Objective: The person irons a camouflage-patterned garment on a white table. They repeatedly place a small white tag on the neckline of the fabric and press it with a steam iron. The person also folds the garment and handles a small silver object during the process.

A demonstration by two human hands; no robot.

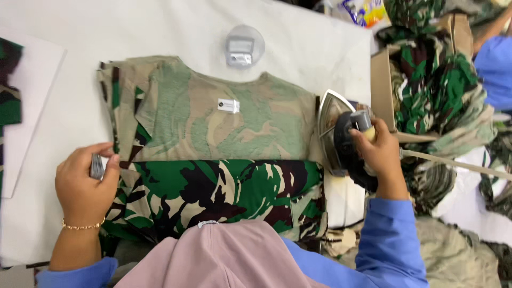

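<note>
Left hand (85, 184) pinched a small grey clip-like thing (97, 166) btwn thumb & fingers, right at the left edge of the folded camo garment (213, 154) on the white counter (160, 32). Right hand (380, 154) was wrapped tight around the iron (341, 136), tilted up just beside the garment's right edge.

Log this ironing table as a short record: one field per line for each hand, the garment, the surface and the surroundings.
left hand: pinches a small grey object at the garment's left edge
right hand: grips the handle of the iron, tipped up on its side with the soleplate showing
garment: folded camouflage shirt, inside-out, pale upper part, dark green fold below, white tag near collar
surface: white padded table
surroundings: cardboard box of camouflage garments at right; clear round item above shirt
</note>
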